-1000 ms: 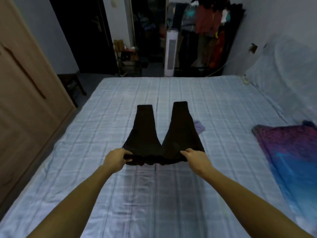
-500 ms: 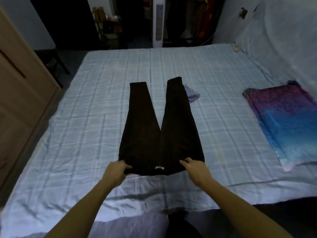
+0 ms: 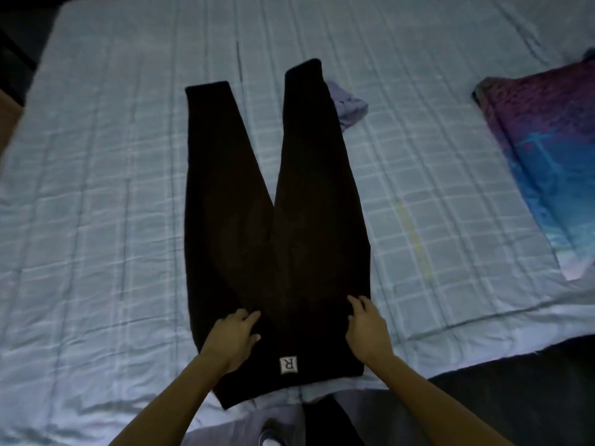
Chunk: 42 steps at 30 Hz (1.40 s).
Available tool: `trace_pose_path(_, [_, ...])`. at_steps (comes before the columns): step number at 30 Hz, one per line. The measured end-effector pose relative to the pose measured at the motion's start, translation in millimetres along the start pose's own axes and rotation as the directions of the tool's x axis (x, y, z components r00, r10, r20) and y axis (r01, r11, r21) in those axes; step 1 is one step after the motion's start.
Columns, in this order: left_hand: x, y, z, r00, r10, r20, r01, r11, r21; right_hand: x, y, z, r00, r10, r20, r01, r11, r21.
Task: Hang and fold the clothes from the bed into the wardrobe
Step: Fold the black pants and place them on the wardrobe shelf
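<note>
1. A pair of black trousers [image 3: 277,252] lies flat, with the waistband at the near edge of the bed [image 3: 96,220]. The two legs point far and spread apart in a narrow V. A small pale label [image 3: 288,365] printed with the letter R sits at the middle of the waistband.
2. A small lilac garment [image 3: 349,107] lies crumpled at the far end of the trousers' right leg, touching it.
3. The bed is covered by a pale blue checked sheet, lightly wrinkled.
</note>
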<state>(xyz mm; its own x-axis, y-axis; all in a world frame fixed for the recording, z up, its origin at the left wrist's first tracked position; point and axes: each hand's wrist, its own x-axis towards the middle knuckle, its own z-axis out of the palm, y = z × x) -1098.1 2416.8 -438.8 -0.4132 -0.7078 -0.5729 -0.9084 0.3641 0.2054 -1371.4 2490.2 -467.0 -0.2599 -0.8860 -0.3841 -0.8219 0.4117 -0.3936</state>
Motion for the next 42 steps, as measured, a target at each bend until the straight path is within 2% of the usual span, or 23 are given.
trace_pose_path(2, [26.8, 12.0, 9.6, 0.997, 0.027, -0.075, -0.029, 0.999, -0.019, 15.2, 11.6, 16.8, 0.979, 0.199, -0.042, -0.190, 0.970, 0.155])
trace_pose_path(4, [49.9, 24.1, 20.9, 0.996, 0.032, -0.088, -0.036, 0.998, -0.041, 23.9, 22.1, 36.3, 0.938, 0.345, 0.015, -0.330, 0.882, 0.336])
trace_pose_path(7, [73.4, 41.5, 42.5, 0.996, 0.064, 0.067, -0.065, 0.998, 0.009, 20.0, 26.7, 53.9, 0.870, 0.483, 0.100, -0.443, 0.676, 0.588])
trace_pose_path(9, [78.7, 48.9, 56.2, 0.978, 0.085, 0.189, -0.094, 0.995, 0.040, 14.5, 22.7, 51.3, 0.844, 0.534, 0.051, -0.448, 0.651, 0.613])
trace_pose_path(11, [75.9, 49.3, 59.7, 0.976, 0.107, 0.192, -0.110, 0.994, 0.002, 9.8, 9.0, 39.0, 0.831, 0.542, -0.129, -0.369, 0.709, 0.601])
trace_pose_path(12, [71.9, 46.4, 58.1, 0.981, 0.117, 0.152, -0.106, 0.991, -0.082, 7.1, -3.0, 31.5, 0.821, 0.525, -0.223, -0.309, 0.737, 0.601])
trace_pose_path(13, [66.5, 40.3, 55.4, 0.989, 0.107, 0.104, -0.079, 0.967, -0.243, 3.2, -19.2, 24.9, 0.821, 0.485, -0.301, -0.239, 0.771, 0.590])
trace_pose_path(15, [49.3, 21.3, 44.4, 1.000, -0.017, 0.013, 0.021, 0.793, -0.609, -6.7, -59.9, 23.6, 0.861, 0.344, -0.374, -0.116, 0.850, 0.514])
trace_pose_path(17, [32.3, -6.5, 33.9, 0.966, -0.255, -0.051, 0.110, 0.578, -0.808, -18.9, -110.2, 38.0, 0.936, 0.134, -0.324, -0.002, 0.927, 0.375])
trace_pose_path(19, [13.6, -37.5, 20.8, 0.880, -0.476, 0.007, 0.155, 0.272, -0.950, -32.2, -163.4, 61.4, 0.984, -0.137, -0.113, 0.153, 0.978, 0.145])
trace_pose_path(20, [3.3, -53.0, 15.7, 0.848, -0.525, 0.073, 0.156, 0.116, -0.981, -38.8, -185.5, 72.4, 0.969, -0.244, 0.026, 0.243, 0.969, 0.034])
trace_pose_path(21, [-7.4, -65.7, 11.9, 0.835, -0.537, 0.118, 0.152, 0.020, -0.988, -44.4, -202.6, 83.0, 0.934, -0.316, 0.164, 0.327, 0.944, -0.040])
trace_pose_path(22, [-18.5, -76.4, 10.4, 0.838, -0.528, 0.138, 0.160, -0.005, -0.987, -48.0, -213.2, 93.1, 0.882, -0.361, 0.304, 0.398, 0.915, -0.066])
trace_pose_path(24, [-33.8, -91.5, 16.9, 0.852, -0.506, 0.135, 0.177, 0.036, -0.983, -54.5, -220.0, 108.4, 0.753, -0.394, 0.528, 0.481, 0.876, -0.032])
trace_pose_path(25, [-37.7, -95.6, 24.2, 0.850, -0.509, 0.137, 0.204, 0.080, -0.976, -57.9, -217.2, 112.6, 0.720, -0.403, 0.565, 0.484, 0.875, 0.007])
trace_pose_path(26, [-40.9, -95.9, 31.2, 0.845, -0.517, 0.137, 0.237, 0.134, -0.962, -60.9, -211.4, 114.1, 0.727, -0.417, 0.546, 0.464, 0.884, 0.058])
trace_pose_path(28, [-42.1, -90.3, 46.5, 0.842, -0.526, 0.118, 0.285, 0.248, -0.926, -62.2, -196.1, 111.1, 0.800, -0.436, 0.412, 0.414, 0.898, 0.148])
trace_pose_path(32, [-35.4, -72.2, 64.0, 0.840, -0.543, -0.009, 0.295, 0.470, -0.832, -46.8, -164.6, 98.8, 0.867, -0.454, 0.208, 0.426, 0.890, 0.165])
trace_pose_path(36, [-20.3, -72.5, 49.4, 0.761, -0.642, -0.093, 0.311, 0.487, -0.816, -21.2, -152.1, 87.2, 0.902, -0.423, 0.085, 0.398, 0.892, 0.214])
trace_pose_path(38, [-5.0, -72.1, 29.5, 0.730, -0.656, -0.190, 0.302, 0.560, -0.771, -3.4, -154.4, 78.7, 0.912, -0.410, 0.003, 0.397, 0.886, 0.241])
trace_pose_path(42, [42.7, -73.4, -20.0, 0.742, -0.580, -0.337, 0.234, 0.694, -0.681, 50.3, -165.6, 57.2, 0.923, -0.373, -0.098, 0.385, 0.880, 0.276])
